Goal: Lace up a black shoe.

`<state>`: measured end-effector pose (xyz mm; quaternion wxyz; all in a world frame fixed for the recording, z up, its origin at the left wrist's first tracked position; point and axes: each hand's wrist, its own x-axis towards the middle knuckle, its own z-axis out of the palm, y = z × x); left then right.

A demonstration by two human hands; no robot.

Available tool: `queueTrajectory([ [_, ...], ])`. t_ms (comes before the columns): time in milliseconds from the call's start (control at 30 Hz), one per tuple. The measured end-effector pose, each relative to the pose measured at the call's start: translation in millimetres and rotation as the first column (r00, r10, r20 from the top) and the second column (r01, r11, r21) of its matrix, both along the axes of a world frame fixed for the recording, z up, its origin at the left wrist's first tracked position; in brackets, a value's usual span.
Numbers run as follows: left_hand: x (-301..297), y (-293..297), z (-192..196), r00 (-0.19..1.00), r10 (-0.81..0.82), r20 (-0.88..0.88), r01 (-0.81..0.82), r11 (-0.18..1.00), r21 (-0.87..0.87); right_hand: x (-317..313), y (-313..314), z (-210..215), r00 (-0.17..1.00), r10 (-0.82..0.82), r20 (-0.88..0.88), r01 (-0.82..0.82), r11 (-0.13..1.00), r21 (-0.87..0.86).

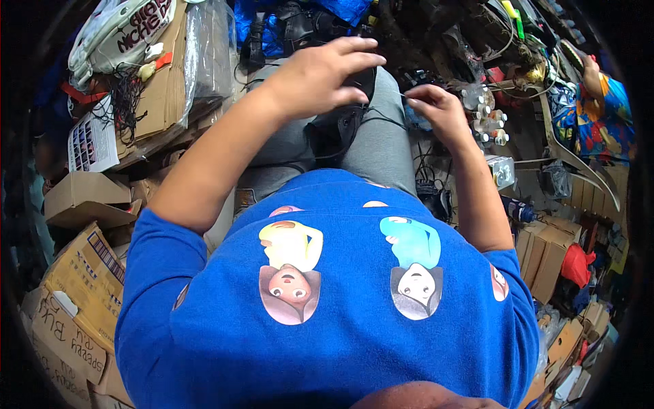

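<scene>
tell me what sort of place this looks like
Probably a cluttered workshop or storeroom, though the view doesn't settle which: cardboard boxes are piled at the left, a cluster of small bottles shows at the right, and a plastic-wrapped stack lies at the upper left.

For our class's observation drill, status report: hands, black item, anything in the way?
Left hand raised, hold unclear. Right hand likewise. Black item between grey-trousered legs. Dark cord across right thigh, possible snag.

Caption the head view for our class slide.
Left hand and right hand apart near grey trousers and black material.
</scene>
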<state>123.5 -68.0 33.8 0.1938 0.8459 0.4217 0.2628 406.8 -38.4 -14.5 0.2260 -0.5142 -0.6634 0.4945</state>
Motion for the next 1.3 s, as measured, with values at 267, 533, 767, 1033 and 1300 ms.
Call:
queueTrajectory([
  [267, 16, 31, -3, 0.978, -0.113, -0.177, 0.065, 0.964, -0.258, -25, 0, 3, 0.994, 0.112, -0.001, -0.111, 0.988, 0.111],
  [533, 11, 48, -14, 0.966, -0.237, -0.102, 0.139, 0.813, -0.565, -29, -2, 7, 0.987, 0.163, -0.013, -0.16, 0.98, 0.119],
  [767, 2, 55, -24, 0.957, -0.288, 0.025, 0.209, 0.63, -0.748, -46, -3, 16, 0.959, 0.247, 0.142, -0.268, 0.95, 0.159],
  [1033, -7, 52, -37, 0.942, -0.214, 0.258, 0.335, 0.562, -0.756, -52, -3, 23, 0.938, 0.268, 0.217, -0.305, 0.939, 0.159],
  [1300, -11, 50, -46, 0.922, -0.156, 0.355, 0.383, 0.511, -0.77, -59, -14, 13, 0.95, 0.25, 0.189, -0.296, 0.914, 0.277],
])
